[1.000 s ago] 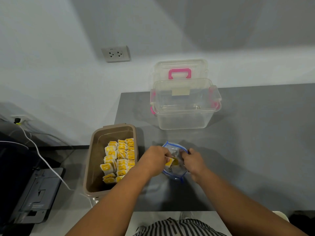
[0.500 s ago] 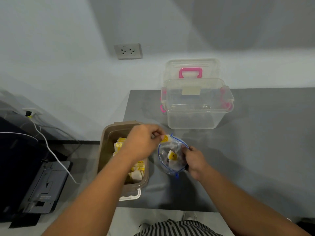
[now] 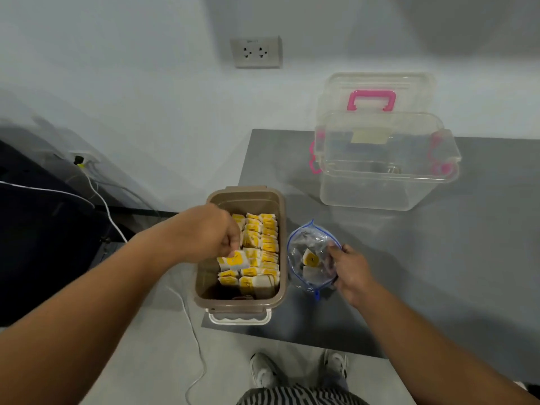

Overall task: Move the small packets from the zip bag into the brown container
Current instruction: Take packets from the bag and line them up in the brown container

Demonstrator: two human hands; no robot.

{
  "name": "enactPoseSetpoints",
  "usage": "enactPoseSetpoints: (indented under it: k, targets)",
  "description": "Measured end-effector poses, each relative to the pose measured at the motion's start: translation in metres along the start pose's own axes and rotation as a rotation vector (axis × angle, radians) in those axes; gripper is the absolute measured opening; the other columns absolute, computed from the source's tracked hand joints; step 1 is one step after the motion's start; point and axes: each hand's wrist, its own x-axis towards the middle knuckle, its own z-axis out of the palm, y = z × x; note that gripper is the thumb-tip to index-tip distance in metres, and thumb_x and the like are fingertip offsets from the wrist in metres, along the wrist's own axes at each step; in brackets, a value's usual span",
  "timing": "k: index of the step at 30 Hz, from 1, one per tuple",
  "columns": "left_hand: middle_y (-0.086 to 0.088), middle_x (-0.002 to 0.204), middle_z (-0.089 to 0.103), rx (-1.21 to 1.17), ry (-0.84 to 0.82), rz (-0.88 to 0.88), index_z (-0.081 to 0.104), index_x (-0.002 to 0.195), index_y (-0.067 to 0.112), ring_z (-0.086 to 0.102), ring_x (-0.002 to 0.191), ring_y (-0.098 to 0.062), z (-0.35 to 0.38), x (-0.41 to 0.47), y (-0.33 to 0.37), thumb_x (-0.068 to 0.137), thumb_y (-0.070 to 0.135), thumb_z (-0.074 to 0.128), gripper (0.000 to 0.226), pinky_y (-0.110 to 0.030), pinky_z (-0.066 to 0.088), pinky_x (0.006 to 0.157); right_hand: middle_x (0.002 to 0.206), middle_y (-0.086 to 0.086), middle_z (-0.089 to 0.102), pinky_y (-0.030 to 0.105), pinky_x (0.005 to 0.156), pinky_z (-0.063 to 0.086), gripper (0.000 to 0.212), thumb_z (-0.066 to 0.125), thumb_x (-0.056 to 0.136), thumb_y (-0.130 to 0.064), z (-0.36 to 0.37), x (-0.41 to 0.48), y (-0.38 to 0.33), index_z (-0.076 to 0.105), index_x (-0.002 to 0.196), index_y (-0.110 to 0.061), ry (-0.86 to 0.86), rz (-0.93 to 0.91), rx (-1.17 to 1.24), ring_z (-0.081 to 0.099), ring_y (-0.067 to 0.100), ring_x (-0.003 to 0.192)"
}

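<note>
Packet (image 3: 233,260) pinched in left grip (image 3: 217,232) over brown container (image 3: 280,211); right grip (image 3: 349,268) clutches zip bag (image 3: 306,244).

Your left hand (image 3: 214,233) pinches a yellow packet (image 3: 233,260) over the brown container (image 3: 280,209) mid-frame, while your right hand (image 3: 352,268) holds the zip bag (image 3: 306,244) open just right of it on the counter (image 3: 438,258).

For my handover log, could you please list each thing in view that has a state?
brown container: open, partly filled with packets
zip bag: open, few packets inside
clear box: lid off
left hand: placing packet
right hand: gripping bag
wall socket: unused
</note>
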Motion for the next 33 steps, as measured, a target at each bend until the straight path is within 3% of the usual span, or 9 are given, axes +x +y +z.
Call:
enactPoseSetpoints:
  k: [3,5,8,10,12,16,19,23,33]
  targets:
    - [0.014,0.081,0.072,0.117,-0.201,0.018,0.077,0.090,0.025,0.063,0.075,0.001,0.011,0.009,-0.001,0.085,0.023,0.071,0.008,-0.017,0.047,0.070,0.072,0.008,0.059,0.043,0.069,0.041,0.020,0.061,0.099,-0.029,0.002,0.000,0.005,0.058,0.083,-0.017,0.004,-0.004,0.015,0.050,0.026,0.074]
    - [0.013,0.084,0.072,0.154,-0.301,0.025,0.077,0.089,0.025,0.062,0.078,-0.002,0.017,0.017,-0.001,0.086,0.022,0.071,0.007,-0.018,0.044,0.069,0.080,0.013,0.059,0.043,0.070,0.039,0.019,0.060,0.100,-0.028,0.003,0.000,0.006,0.060,0.084,-0.017,-0.007,0.002,0.033,0.050,0.027,0.076]
    - [0.013,0.082,0.068,0.242,-0.369,0.039,0.075,0.083,0.024,0.057,0.072,-0.003,0.026,0.029,0.000,0.085,0.016,0.069,0.010,-0.021,0.044,0.069,0.078,0.012,0.059,0.042,0.071,0.041,0.019,0.060,0.099,-0.028,0.004,0.000,0.006,0.059,0.083,-0.018,-0.008,0.025,0.052,0.049,0.026,0.073]
    - [0.010,0.086,0.071,0.272,-0.395,0.034,0.076,0.088,0.022,0.060,0.078,-0.005,0.032,0.037,0.000,0.085,0.015,0.069,0.011,-0.023,0.047,0.070,0.067,0.007,0.057,0.036,0.067,0.040,0.023,0.060,0.100,-0.029,0.005,0.000,0.006,0.057,0.080,-0.020,-0.007,0.044,0.054,0.048,0.023,0.065]
    - [0.007,0.087,0.072,0.301,-0.422,0.032,0.077,0.089,0.021,0.063,0.082,-0.009,0.038,0.044,-0.001,0.085,0.014,0.069,0.012,-0.023,0.047,0.068,0.069,0.007,0.057,0.040,0.070,0.042,0.022,0.060,0.100,-0.031,0.006,0.001,0.007,0.058,0.080,-0.020,-0.013,0.054,0.067,0.049,0.024,0.068]
    - [0.005,0.086,0.071,0.387,-0.438,0.054,0.071,0.079,0.023,0.065,0.084,-0.016,0.046,0.052,0.000,0.084,0.017,0.070,0.008,-0.037,0.058,0.078,0.081,0.013,0.061,0.051,0.078,0.048,0.019,0.061,0.099,-0.032,0.007,0.001,0.009,0.062,0.086,-0.019,-0.013,0.055,0.092,0.051,0.030,0.083]
    - [0.004,0.071,0.057,0.500,-0.354,0.082,0.054,0.064,0.022,0.060,0.073,-0.019,0.049,0.054,0.003,0.087,0.014,0.064,0.026,-0.038,0.058,0.071,0.091,0.015,0.062,0.058,0.087,0.051,0.017,0.062,0.098,-0.032,0.008,0.000,0.011,0.064,0.089,-0.017,-0.009,0.062,0.112,0.053,0.030,0.087]
    - [0.005,0.065,0.048,0.585,-0.252,0.105,0.041,0.062,0.023,0.055,0.065,-0.017,0.048,0.056,0.002,0.091,0.015,0.058,0.036,-0.035,0.057,0.062,0.089,0.017,0.058,0.053,0.079,0.048,0.019,0.061,0.100,-0.029,0.009,-0.002,0.012,0.061,0.087,-0.016,0.009,0.049,0.122,0.051,0.030,0.084]
    - [0.004,0.065,0.048,0.540,-0.328,0.049,0.041,0.061,0.022,0.053,0.067,-0.017,0.051,0.049,0.006,0.088,0.016,0.068,0.039,-0.039,0.059,0.072,0.094,0.016,0.067,0.061,0.088,0.053,0.018,0.058,0.101,-0.031,0.010,-0.010,0.012,0.063,0.093,-0.016,0.002,0.045,0.125,0.063,0.033,0.086]
